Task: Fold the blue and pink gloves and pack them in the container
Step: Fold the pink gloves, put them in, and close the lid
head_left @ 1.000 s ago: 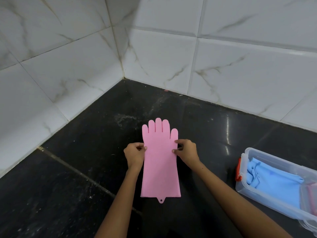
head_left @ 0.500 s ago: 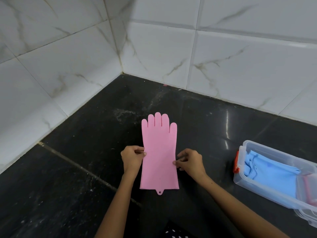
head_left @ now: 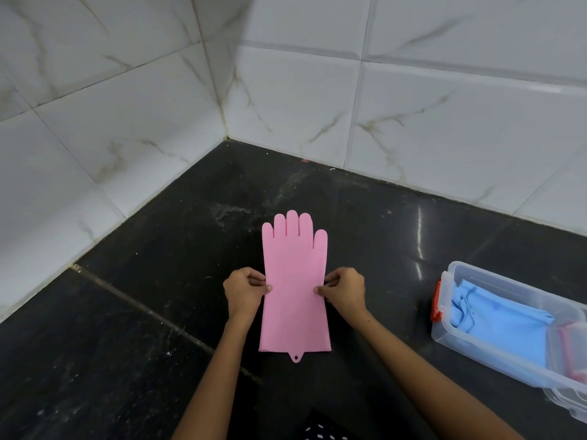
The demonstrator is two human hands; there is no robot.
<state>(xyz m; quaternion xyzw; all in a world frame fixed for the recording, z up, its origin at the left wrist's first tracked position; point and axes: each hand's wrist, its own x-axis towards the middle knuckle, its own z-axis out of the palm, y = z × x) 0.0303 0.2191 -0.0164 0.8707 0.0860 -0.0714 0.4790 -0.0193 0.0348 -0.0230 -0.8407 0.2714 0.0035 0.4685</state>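
Observation:
A pink glove [head_left: 294, 281] lies flat on the black floor, fingers pointing away from me, with a small hanging tab at its cuff. My left hand [head_left: 244, 292] pinches the glove's left edge near the middle. My right hand [head_left: 344, 290] pinches the right edge at the same height. To the right stands a clear plastic container [head_left: 470, 339] with an orange latch. Inside it lies a folded blue glove [head_left: 498, 327], and something pink [head_left: 570, 344] shows at its far right end.
White marble-look wall tiles [head_left: 317, 106] meet in a corner behind the glove. The floor is dark polished tile with a grout line [head_left: 152, 315] running diagonally on the left. A clear lid edge [head_left: 568, 404] shows under the container at the right border.
Both hands slid down the glove's edges from near the finger bases to the middle of the glove. The glove has stayed flat in place.

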